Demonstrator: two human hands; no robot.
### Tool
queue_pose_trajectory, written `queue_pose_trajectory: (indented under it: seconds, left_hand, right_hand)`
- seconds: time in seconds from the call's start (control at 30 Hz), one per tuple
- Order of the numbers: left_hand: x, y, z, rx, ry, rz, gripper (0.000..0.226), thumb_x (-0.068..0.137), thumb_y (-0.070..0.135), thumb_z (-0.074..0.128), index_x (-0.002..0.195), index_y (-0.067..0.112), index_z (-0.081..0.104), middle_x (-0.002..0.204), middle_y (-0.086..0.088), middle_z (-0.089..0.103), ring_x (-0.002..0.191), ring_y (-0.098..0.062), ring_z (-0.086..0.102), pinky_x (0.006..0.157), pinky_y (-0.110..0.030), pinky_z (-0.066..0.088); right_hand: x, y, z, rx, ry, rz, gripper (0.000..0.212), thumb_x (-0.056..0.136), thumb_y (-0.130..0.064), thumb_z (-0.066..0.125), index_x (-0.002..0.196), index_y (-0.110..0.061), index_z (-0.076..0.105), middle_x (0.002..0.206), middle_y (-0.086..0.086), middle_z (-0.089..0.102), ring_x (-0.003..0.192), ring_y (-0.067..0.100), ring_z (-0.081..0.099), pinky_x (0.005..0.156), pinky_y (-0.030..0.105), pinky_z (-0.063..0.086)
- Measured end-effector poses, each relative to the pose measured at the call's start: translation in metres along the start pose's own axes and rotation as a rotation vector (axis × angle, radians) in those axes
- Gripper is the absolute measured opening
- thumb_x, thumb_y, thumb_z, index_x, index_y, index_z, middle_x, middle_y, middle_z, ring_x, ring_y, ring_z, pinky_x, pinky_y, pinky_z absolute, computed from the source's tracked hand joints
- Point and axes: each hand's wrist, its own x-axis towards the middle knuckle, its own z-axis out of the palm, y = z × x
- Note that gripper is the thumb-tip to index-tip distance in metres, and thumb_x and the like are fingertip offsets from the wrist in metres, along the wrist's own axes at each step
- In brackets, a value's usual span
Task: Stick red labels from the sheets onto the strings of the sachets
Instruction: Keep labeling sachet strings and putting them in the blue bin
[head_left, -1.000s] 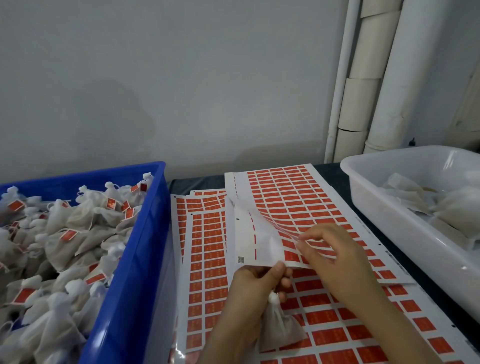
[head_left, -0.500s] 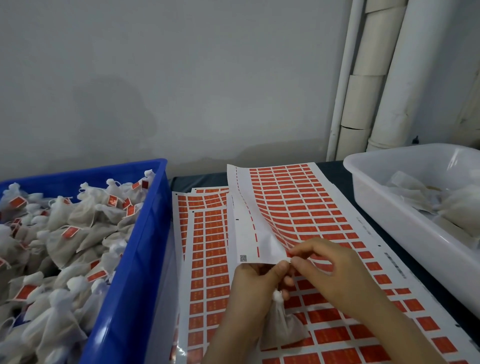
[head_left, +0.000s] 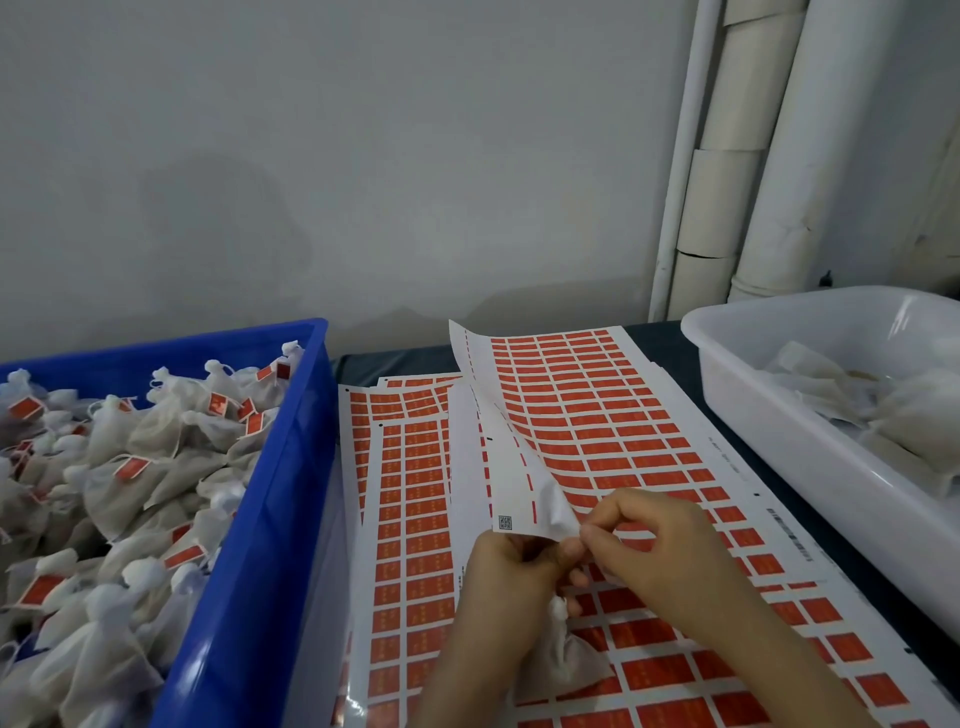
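Sheets of red labels (head_left: 587, 415) lie spread over the table's middle, and the top sheet's left edge curls up. My left hand (head_left: 498, 587) grips a white mesh sachet (head_left: 563, 649) by its tied neck, so the pouch hangs below my fingers over the sheets. My right hand (head_left: 654, 545) pinches at the sachet's top, fingertips touching my left thumb just under the curled sheet corner. Whether a label sits between those fingertips is hidden.
A blue crate (head_left: 270, 519) on the left holds several white sachets with red labels (head_left: 130, 467). A white tub (head_left: 779, 426) on the right holds sachets (head_left: 909, 415) without labels. White pipes (head_left: 737, 156) run up the grey wall behind.
My right hand left the label sheet and came down to meet my left hand at the sachet's top. The lifted sheet edge settled a little.
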Motion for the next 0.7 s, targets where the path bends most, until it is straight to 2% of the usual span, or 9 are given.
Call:
queue_pose_trajectory:
  seconds: [0.07,0.2,0.27,0.4,0.6,0.7]
  left_hand:
    - [-0.0003,0.0003,0.0006,0.010,-0.001,-0.013,0.011,0.089,0.016,0.061,0.093,0.012,0.070,0.064,0.004,0.071,0.055,-0.008,0.066,0.052,-0.016,0.050]
    - [-0.0001,-0.0002,0.0009,0.013,0.010,-0.043,0.011,0.089,0.020,0.061,0.089,0.015,0.071,0.063,0.003,0.071,0.055,-0.008,0.066,0.056,-0.020,0.052]
    - [0.0000,-0.0005,0.0005,0.019,0.012,-0.048,0.013,0.089,0.022,0.062,0.086,0.015,0.072,0.063,0.002,0.070,0.055,-0.009,0.065,0.059,-0.022,0.053]
    - [-0.0006,0.0004,-0.0005,0.033,-0.007,-0.023,0.016,0.090,0.022,0.060,0.094,0.012,0.072,0.065,0.005,0.070,0.058,-0.010,0.065,0.059,-0.022,0.053]
    - [-0.0025,0.0014,0.0007,-0.001,-0.030,-0.002,0.010,0.089,0.020,0.062,0.088,0.023,0.071,0.067,0.002,0.069,0.062,-0.012,0.065,0.060,-0.025,0.052]
    - [-0.0019,0.0028,0.0007,-0.023,-0.007,-0.002,0.008,0.088,0.019,0.063,0.085,0.024,0.070,0.066,0.001,0.069,0.062,-0.013,0.065,0.057,-0.024,0.051]
  right_hand:
    - [0.0003,0.0003,0.0003,0.009,0.016,0.011,0.021,0.081,-0.022,0.066,0.064,-0.032,0.060,0.075,-0.025,0.061,0.078,-0.006,0.056,0.069,0.000,0.040]
    - [0.0011,0.0010,-0.0002,0.037,0.018,0.055,0.021,0.083,-0.022,0.064,0.065,-0.031,0.059,0.073,-0.026,0.060,0.077,-0.008,0.056,0.066,0.002,0.042]
    - [0.0017,0.0002,-0.0010,0.070,0.001,0.075,0.015,0.084,-0.028,0.063,0.071,-0.034,0.060,0.075,-0.029,0.061,0.080,-0.011,0.056,0.063,0.002,0.042]
    - [0.0031,-0.0017,0.0001,0.080,-0.087,0.119,0.005,0.080,-0.039,0.065,0.081,-0.040,0.060,0.080,-0.026,0.063,0.084,-0.017,0.053,0.063,0.002,0.041]
    - [0.0041,0.0004,-0.0050,0.115,-0.128,0.093,0.010,0.084,-0.031,0.063,0.075,-0.033,0.068,0.080,-0.019,0.067,0.081,-0.004,0.059,0.075,0.013,0.044]
    - [0.0035,0.0009,-0.0056,0.105,-0.117,0.078,0.014,0.086,-0.029,0.060,0.075,-0.035,0.067,0.078,-0.019,0.067,0.081,-0.004,0.060,0.073,0.011,0.045]
